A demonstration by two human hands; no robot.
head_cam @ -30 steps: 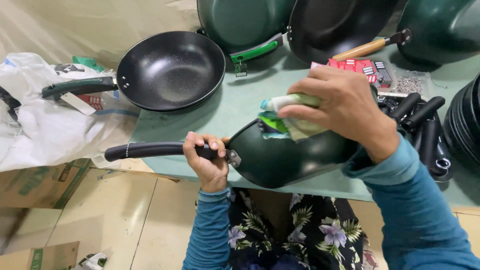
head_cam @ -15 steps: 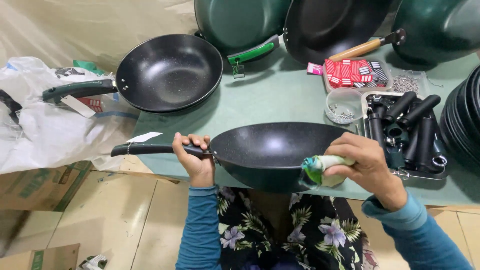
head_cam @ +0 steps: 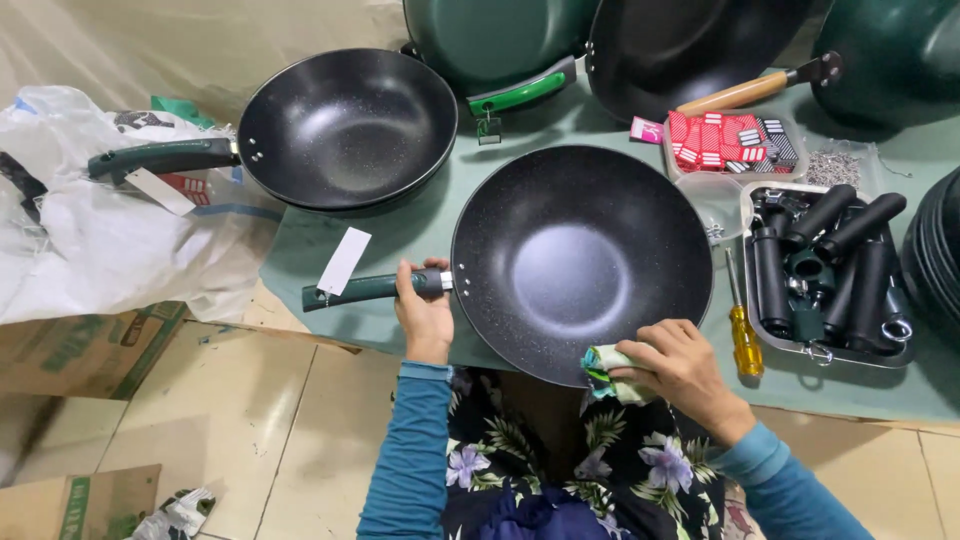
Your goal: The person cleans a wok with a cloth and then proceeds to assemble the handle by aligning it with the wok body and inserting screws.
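While the left hand (head_cam: 425,318) gripped the green handle (head_cam: 372,288), the black pan (head_cam: 582,262) sat level over the table (head_cam: 870,385) edge; it looked rigid and fairly heavy, best held there. The right hand (head_cam: 680,368) pinched a soft cloth (head_cam: 606,362) against its slick near rim.

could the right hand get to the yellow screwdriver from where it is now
Probably yes. The right hand holds a cloth at the near rim of the pan, and the yellow screwdriver lies just beside it on the table, nothing between, though the cloth occupies its fingers.
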